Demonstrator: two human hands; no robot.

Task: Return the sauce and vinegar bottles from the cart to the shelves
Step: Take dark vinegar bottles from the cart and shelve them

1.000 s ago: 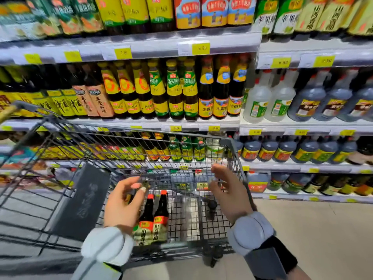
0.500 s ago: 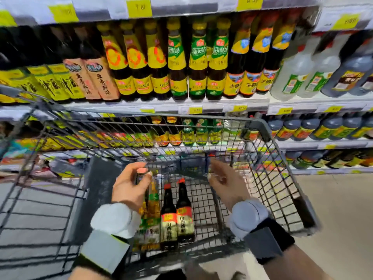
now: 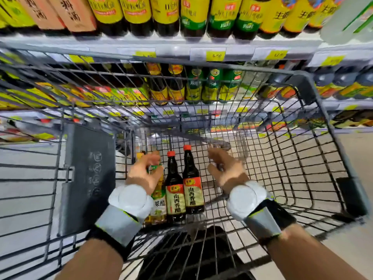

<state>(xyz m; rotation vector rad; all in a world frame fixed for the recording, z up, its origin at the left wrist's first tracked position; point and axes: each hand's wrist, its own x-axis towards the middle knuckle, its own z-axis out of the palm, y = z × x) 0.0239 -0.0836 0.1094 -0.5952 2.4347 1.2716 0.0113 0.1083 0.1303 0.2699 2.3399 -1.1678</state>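
Inside the wire cart (image 3: 310, 91) stand two dark vinegar bottles with red caps, one (image 3: 175, 190) left of the other (image 3: 192, 182). Left of them is a yellow-green apple vinegar bottle (image 3: 159, 201), and my left hand (image 3: 144, 174) curls round its neck. My right hand (image 3: 224, 168) hovers in the basket to the right of the dark bottles, fingers loosely curled with nothing in them. Both wrists wear white and grey bands.
Shelves (image 3: 222, 47) packed with sauce and vinegar bottles and yellow price tags run across the top, behind the cart. A grey plastic flap (image 3: 88, 178) stands at the cart's left side. The floor (image 3: 359, 178) shows on the right.
The view has dropped closer into the cart. Both hands have reached deeper into the basket. My left hand keeps its hold on the yellow-green bottle.
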